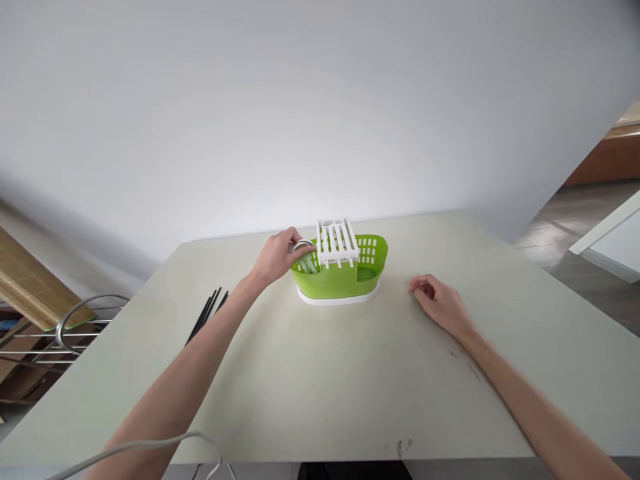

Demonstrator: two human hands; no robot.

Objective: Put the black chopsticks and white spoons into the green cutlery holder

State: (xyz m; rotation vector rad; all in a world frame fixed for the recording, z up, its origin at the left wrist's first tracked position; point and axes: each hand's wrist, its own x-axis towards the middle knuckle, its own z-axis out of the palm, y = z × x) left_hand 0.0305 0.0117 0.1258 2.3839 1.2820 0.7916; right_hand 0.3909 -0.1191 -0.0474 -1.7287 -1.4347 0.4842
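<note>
A green cutlery caddy (327,283) with slotted walls and a white base stands near the back of the table. A white slotted rack (337,241) with small hooks spans its middle. At the caddy's left end, my left hand (277,255) pinches spoons (303,245), rounded ends up, their pale handles reaching down into the left compartment. How many it grips is partly hidden by the fingers. To the right of the caddy and apart from it, my right hand (440,301) rests on the table with fingers curled, nothing visible in them.
Several black chopsticks (205,315) lie on the table (320,380), partly behind my left forearm. A wall (320,120) rises behind the table. A metal rack (70,333) stands off the left edge. A pale cable (150,443) crosses my left forearm at the front.
</note>
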